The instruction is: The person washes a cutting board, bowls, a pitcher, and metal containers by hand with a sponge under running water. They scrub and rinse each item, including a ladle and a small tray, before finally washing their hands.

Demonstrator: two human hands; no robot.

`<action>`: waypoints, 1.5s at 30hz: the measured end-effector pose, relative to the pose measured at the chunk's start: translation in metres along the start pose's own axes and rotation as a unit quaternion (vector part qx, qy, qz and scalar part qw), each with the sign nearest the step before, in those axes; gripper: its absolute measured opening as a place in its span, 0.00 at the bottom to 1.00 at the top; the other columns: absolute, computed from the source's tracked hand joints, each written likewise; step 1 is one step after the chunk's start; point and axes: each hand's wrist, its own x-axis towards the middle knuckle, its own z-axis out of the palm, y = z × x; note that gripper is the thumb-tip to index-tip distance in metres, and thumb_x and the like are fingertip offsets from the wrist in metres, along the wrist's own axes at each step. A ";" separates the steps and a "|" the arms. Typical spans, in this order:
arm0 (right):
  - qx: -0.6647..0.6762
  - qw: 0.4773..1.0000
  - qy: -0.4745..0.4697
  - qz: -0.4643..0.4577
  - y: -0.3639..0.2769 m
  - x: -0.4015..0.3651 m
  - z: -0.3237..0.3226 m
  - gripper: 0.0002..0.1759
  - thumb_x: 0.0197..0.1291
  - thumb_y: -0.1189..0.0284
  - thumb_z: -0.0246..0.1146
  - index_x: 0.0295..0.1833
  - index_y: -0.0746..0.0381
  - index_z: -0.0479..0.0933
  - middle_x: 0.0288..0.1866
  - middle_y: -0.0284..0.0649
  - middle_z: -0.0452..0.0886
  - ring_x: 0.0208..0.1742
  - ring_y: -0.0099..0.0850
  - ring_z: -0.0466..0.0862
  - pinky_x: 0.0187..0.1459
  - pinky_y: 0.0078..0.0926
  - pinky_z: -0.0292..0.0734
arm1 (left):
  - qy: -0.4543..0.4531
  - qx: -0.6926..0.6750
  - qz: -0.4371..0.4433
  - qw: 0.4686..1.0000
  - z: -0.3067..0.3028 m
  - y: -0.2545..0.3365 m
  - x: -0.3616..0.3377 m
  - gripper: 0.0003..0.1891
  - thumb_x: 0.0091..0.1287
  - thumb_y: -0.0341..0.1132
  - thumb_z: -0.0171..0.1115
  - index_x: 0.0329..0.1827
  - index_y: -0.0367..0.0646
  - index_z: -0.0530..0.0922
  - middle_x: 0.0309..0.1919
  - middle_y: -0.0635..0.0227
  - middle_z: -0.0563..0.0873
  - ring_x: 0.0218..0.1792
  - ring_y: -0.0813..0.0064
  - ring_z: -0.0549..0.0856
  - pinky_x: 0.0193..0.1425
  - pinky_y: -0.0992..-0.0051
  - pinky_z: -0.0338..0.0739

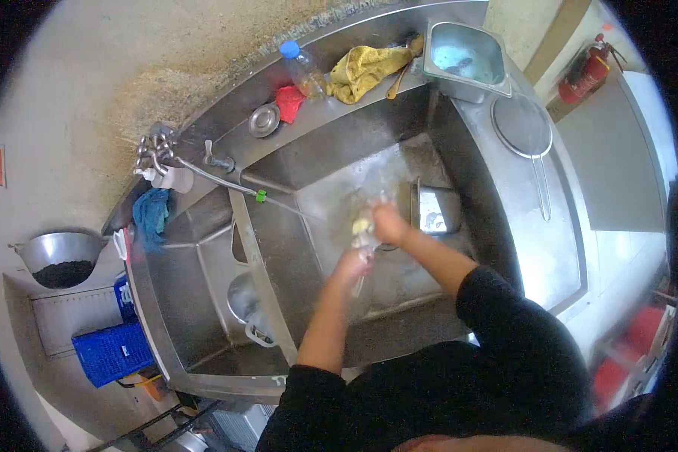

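Over the right sink basin [399, 279], my left hand [352, 265] and my right hand [389, 223] are close together, both smeared by motion. Between them is a pale yellow and whitish thing [362, 228], too blurred to name; the fingers of both hands look closed around it. From the tap [211, 170] with a green-tipped spout, a thin stream of water runs into this basin, left of my hands. A rectangular metal pan [438, 211] lies in the basin just beyond my right hand.
In the left basin stands a metal pot [244, 300]. Along the back ledge are a metal lid [264, 120], a blue-capped bottle [303, 69], a yellow cloth [365, 71] and a metal container [467, 89] holding bluish liquid. A strainer [521, 126] lies on the right drainboard.
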 end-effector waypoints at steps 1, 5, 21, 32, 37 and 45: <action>0.034 0.998 0.054 0.019 0.011 0.010 -0.006 0.16 0.44 0.72 0.62 0.42 0.57 0.76 0.44 0.48 0.78 0.54 0.45 0.72 0.55 0.39 0.65 | -0.006 -0.010 0.010 1.000 0.004 0.003 -0.008 0.06 0.56 0.33 0.52 0.36 0.47 0.69 0.17 0.76 0.68 0.13 0.82 0.66 0.14 0.80 0.59; 0.161 0.980 0.084 0.086 -0.017 0.001 -0.011 0.17 0.42 0.75 0.60 0.43 0.57 0.76 0.42 0.50 0.77 0.43 0.46 0.77 0.45 0.38 0.72 | 0.021 0.031 0.027 0.999 0.003 0.011 -0.020 0.06 0.59 0.34 0.50 0.38 0.48 0.69 0.18 0.76 0.69 0.14 0.83 0.66 0.14 0.81 0.59; 0.269 0.930 0.048 0.247 0.037 -0.013 -0.009 0.22 0.46 0.69 0.62 0.49 0.61 0.72 0.38 0.45 0.81 0.36 0.42 0.81 0.40 0.36 0.75 | 0.136 0.090 0.077 0.984 0.026 0.017 -0.059 0.09 0.66 0.35 0.47 0.46 0.45 0.68 0.20 0.72 0.74 0.15 0.81 0.71 0.15 0.79 0.65; 0.652 0.700 0.120 0.264 -0.085 -0.007 -0.020 0.21 0.51 0.66 0.65 0.48 0.65 0.73 0.39 0.41 0.81 0.39 0.29 0.80 0.42 0.26 0.75 | 0.325 0.114 0.233 0.909 0.009 -0.012 -0.027 0.13 0.66 0.38 0.45 0.46 0.38 0.70 0.30 0.62 0.77 0.27 0.74 0.78 0.29 0.73 0.73; 0.467 0.880 0.006 0.087 -0.108 -0.016 0.002 0.13 0.50 0.62 0.64 0.41 0.55 0.78 0.40 0.42 0.79 0.42 0.36 0.79 0.45 0.32 0.73 | 0.357 -0.321 0.358 0.801 -0.024 0.047 -0.063 0.17 0.64 0.37 0.46 0.52 0.38 0.65 0.42 0.59 0.74 0.43 0.65 0.76 0.49 0.66 0.73; -0.256 0.879 -0.402 -0.012 0.063 -0.031 0.005 0.11 0.48 0.71 0.57 0.38 0.59 0.80 0.39 0.43 0.81 0.41 0.38 0.81 0.36 0.41 0.74 | 0.596 0.246 0.196 0.739 -0.296 -0.016 -0.158 0.16 0.62 0.31 0.49 0.50 0.30 0.69 0.39 0.48 0.78 0.41 0.54 0.78 0.50 0.64 0.71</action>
